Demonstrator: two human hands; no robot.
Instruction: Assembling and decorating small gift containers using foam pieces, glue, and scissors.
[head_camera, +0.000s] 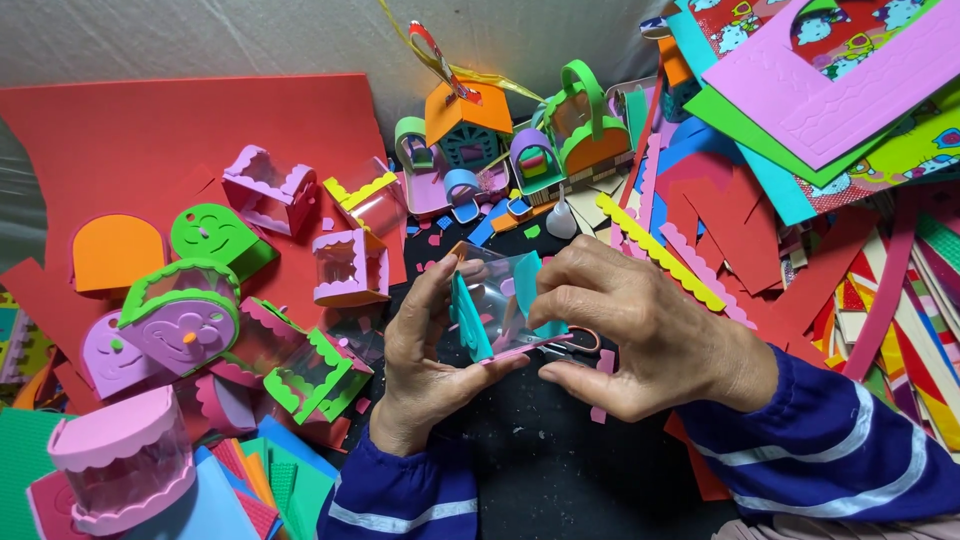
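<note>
Both my hands hold one small craft piece (497, 305) at the centre: a clear plastic sheet with teal foam panels and a pink foam strip along its lower edge. My left hand (425, 350) grips its left side, thumb under the pink edge, fingers behind the teal panel. My right hand (625, 335) pinches the right side and top between fingers and thumb. Both wrists wear blue sleeves with white stripes. The piece hovers just above a black work surface (540, 460).
Small foam-and-plastic boxes lie at left: a pink one (268, 188), a green-trimmed one (312, 375), a round pink one (120, 460). Little foam houses (470, 125) stand at the back. A red foam sheet (150, 130) covers the left; stacked foam sheets and strips (800, 120) fill the right.
</note>
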